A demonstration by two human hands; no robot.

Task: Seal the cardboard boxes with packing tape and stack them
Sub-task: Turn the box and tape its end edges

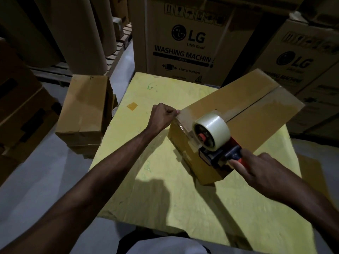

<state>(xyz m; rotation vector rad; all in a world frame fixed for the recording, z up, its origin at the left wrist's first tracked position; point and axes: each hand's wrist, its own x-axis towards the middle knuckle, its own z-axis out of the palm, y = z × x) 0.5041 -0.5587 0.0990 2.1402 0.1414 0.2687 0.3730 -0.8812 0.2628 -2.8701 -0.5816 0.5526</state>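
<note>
**Near end of the seam.** The cardboard box (pixel 211 101) is lying on the yellow tabletop (pixel 165 189), its long axis running from the near end away to the far right, with the taped seam (pixel 256 105) following it. The right hand (pixel 260 169) is gripping the tape dispenser (pixel 218 153) at the near end face. The left hand (pixel 163 116), fingers curled, is pinching the tape (pixel 180 123) just left of the roll (pixel 214 125). The cut is probably coming here.

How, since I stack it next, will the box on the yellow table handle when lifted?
The box probably stays stiff: its flaps lie flat under tape. Long and flat-sided, it likely won't roll or tip.
</note>
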